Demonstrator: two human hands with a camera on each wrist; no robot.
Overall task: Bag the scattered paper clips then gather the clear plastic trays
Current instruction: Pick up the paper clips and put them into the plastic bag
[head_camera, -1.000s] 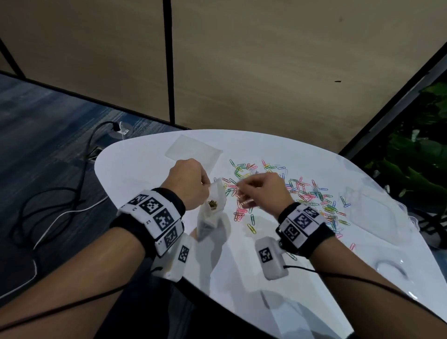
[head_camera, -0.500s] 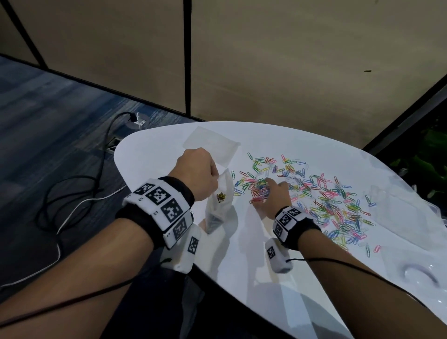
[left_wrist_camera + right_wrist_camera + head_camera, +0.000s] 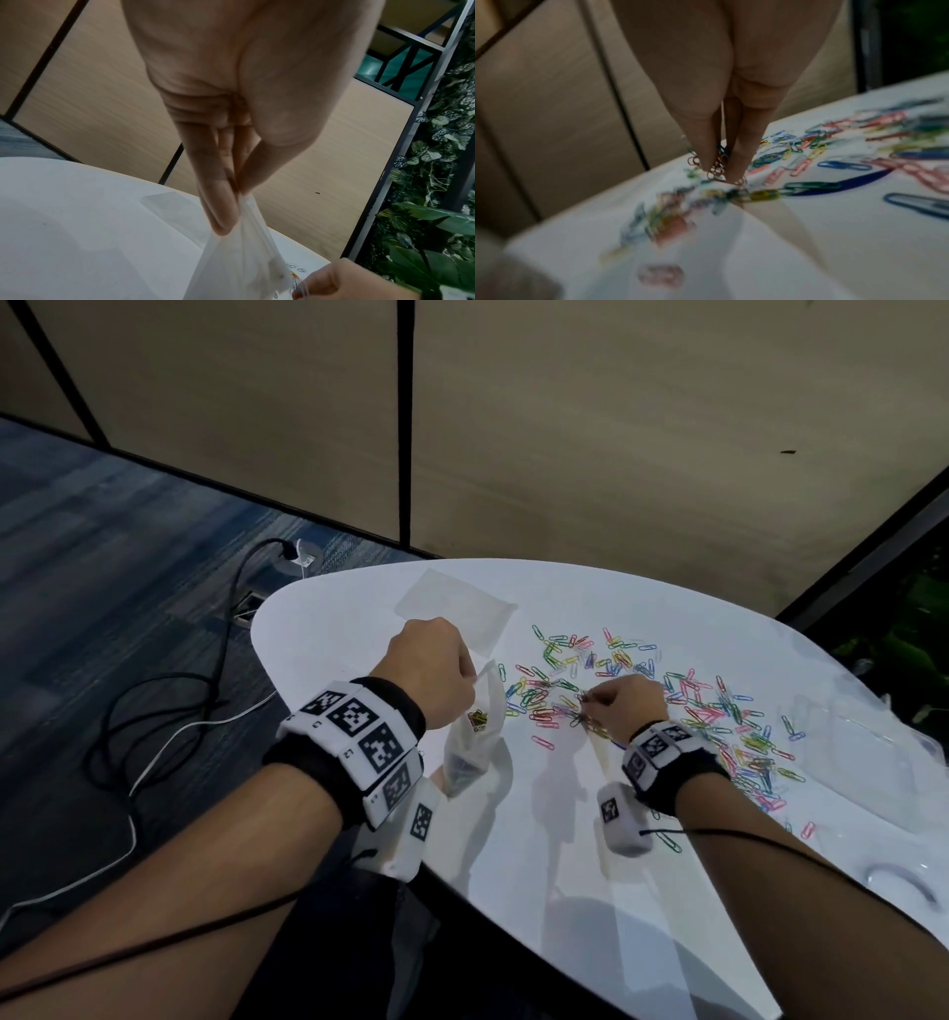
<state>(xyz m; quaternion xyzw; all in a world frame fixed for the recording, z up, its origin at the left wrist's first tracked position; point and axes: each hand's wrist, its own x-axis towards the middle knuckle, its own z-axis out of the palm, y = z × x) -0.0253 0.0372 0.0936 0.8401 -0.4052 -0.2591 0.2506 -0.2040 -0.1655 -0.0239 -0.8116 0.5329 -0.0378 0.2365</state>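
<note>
Coloured paper clips (image 3: 688,711) lie scattered across the white table (image 3: 539,839). My left hand (image 3: 434,670) pinches the top edge of a clear plastic bag (image 3: 475,726) and holds it upright on the table; a few clips show inside. In the left wrist view the thumb and fingers (image 3: 218,205) pinch the bag (image 3: 239,263) at its rim. My right hand (image 3: 624,703) is just right of the bag, its fingertips pinching a small bunch of paper clips (image 3: 716,168) just above the pile. Clear plastic trays (image 3: 852,737) lie at the table's right edge.
A flat clear plastic sheet or second bag (image 3: 454,608) lies at the back left of the table. Cables (image 3: 169,711) run over the blue carpet to the left. Beige wall panels stand behind, and green plants (image 3: 437,203) are to the right.
My right hand reached down into the clip pile and now lifts a pinched bunch from it. The left hand keeps holding the bag upright.
</note>
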